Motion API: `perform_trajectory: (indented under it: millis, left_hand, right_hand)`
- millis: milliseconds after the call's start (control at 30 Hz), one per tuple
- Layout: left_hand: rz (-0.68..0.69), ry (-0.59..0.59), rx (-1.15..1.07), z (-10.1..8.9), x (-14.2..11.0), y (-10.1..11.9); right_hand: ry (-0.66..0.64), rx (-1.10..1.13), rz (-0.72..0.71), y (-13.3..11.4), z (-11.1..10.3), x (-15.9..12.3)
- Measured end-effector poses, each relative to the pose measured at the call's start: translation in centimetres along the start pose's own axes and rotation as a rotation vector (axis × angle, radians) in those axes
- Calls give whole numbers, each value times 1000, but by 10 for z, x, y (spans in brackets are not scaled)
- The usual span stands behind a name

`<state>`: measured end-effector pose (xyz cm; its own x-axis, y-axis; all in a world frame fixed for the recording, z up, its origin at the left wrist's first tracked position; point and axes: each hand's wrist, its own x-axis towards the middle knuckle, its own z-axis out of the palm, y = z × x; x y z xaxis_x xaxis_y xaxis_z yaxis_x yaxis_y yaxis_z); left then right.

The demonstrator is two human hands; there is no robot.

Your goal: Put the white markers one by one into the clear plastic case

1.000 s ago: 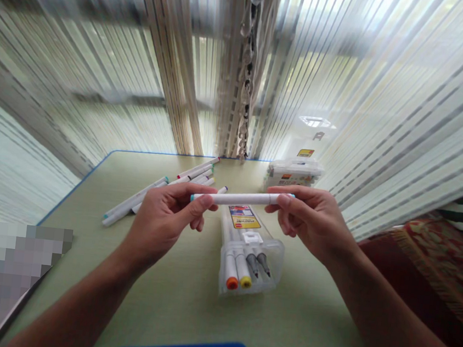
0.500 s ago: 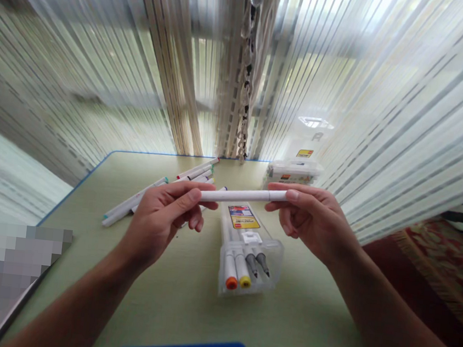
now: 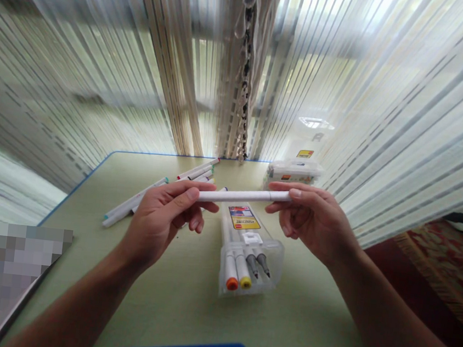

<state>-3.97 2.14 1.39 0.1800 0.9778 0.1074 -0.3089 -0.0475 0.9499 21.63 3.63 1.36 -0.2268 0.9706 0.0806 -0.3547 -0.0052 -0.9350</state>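
Both thumbs (image 3: 184, 199) have slid outward, hiding blue tips of the white marker (image 3: 239, 196). Left of the clear marker case (image 3: 253, 239), the left hand (image 3: 164, 209) pinches one end. The marker points sideways above the case, right end a bit higher. Right of the case, the right hand (image 3: 313, 218) pinches the other.

Single head-worn cam, faces forward and down; left hand (image 3: 161, 209) and right hand (image 3: 316, 220) close, table (image 3: 168, 305) below, curtain (image 3: 99, 54) beyond.
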Motion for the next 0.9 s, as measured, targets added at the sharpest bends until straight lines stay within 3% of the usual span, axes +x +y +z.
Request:
perform_trajectory:
  millis: [500,900]
  left_hand:
    - [81,45,285,0,0,-4]
    - [50,56,372,4,-2,-1]
  right_hand:
    - [-7,-95,-23,4,2,0]
    - [-28,-245,-65,9,-1,-2]
